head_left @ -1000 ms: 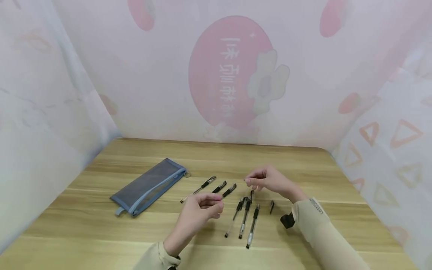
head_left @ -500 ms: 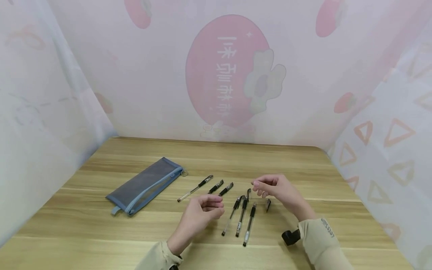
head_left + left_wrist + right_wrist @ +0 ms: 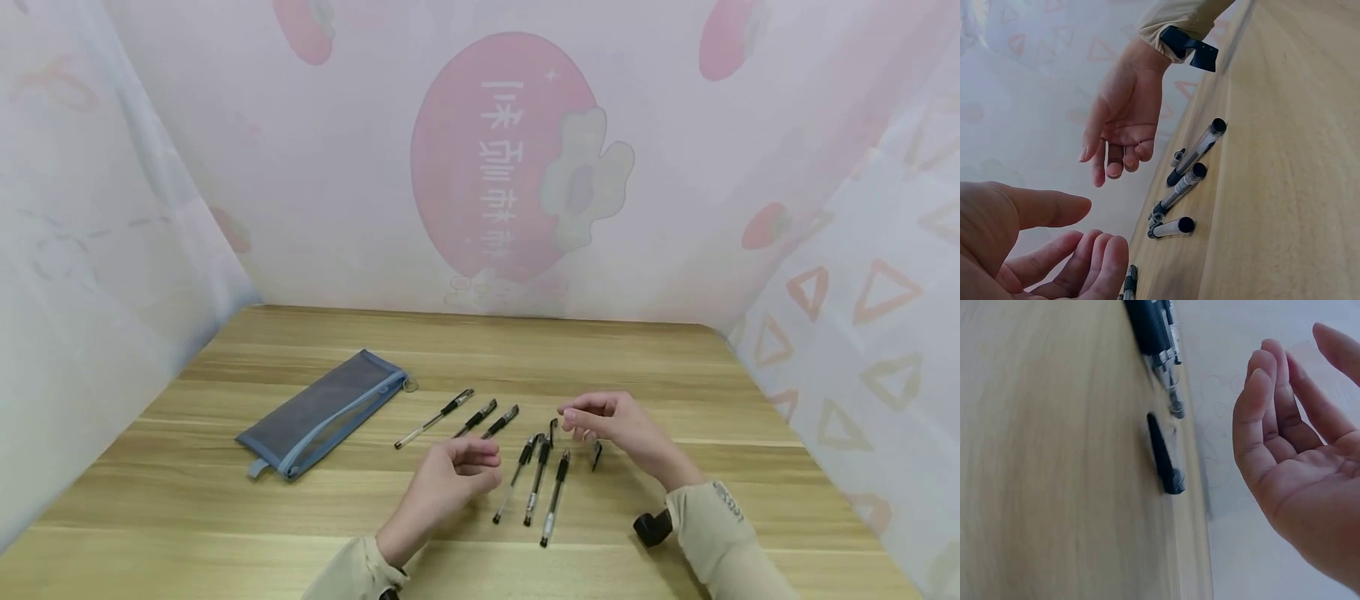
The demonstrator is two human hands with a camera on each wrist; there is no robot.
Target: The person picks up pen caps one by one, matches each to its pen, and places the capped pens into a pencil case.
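Right hand (image 3: 618, 427) shifted slightly rightward and nearer person since earlier frame; left hand (image 3: 452, 477) nearly unmoved. Nearest: three near pens (image 3: 535, 482) on bench (image 3: 750, 500), between hands. Rightmost pen (image 3: 555, 498) looks uncapped: best pinched mid-barrel, fingers clear of writing end. Left grip: thumb and fingers apart, nothing held. Right grip: likewise apart, near two loose caps (image 3: 597, 455). Caps small; probably best pinched across sides, neighbouring pens unnudged. Farther: three more pens (image 3: 435, 419), two partly hidden by left hand; pouch (image 3: 315, 410) beyond, leftward.
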